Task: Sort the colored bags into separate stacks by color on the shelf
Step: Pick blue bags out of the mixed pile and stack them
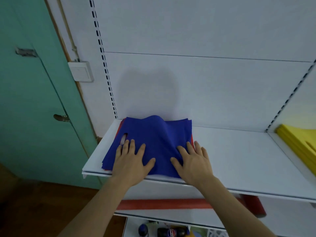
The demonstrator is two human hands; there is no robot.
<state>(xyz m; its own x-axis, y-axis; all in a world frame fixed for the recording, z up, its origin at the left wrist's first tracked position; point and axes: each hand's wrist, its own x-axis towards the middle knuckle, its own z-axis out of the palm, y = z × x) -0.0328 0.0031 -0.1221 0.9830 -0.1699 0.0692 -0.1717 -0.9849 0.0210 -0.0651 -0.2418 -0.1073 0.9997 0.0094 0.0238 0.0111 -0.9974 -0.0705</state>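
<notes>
A pile of flat cloth bags lies at the left end of the white shelf (239, 151). Its top bag is blue (153, 134), bulging upward at the back, with a cut-out handle hole near its left edge. Red bag edges (192, 140) peek out beneath it on the left and right. My left hand (130, 161) rests flat on the blue bag's front left, fingers spread. My right hand (193, 161) lies flat on the front right part, fingers apart. A stack of yellow bags (297, 142) sits at the far right of the shelf.
A slotted upright (104, 65) and white back panel stand behind the pile. A green door (34, 100) and a wall switch (82, 71) are to the left. A red roll (171, 203) lies on the lower shelf, bottles below it.
</notes>
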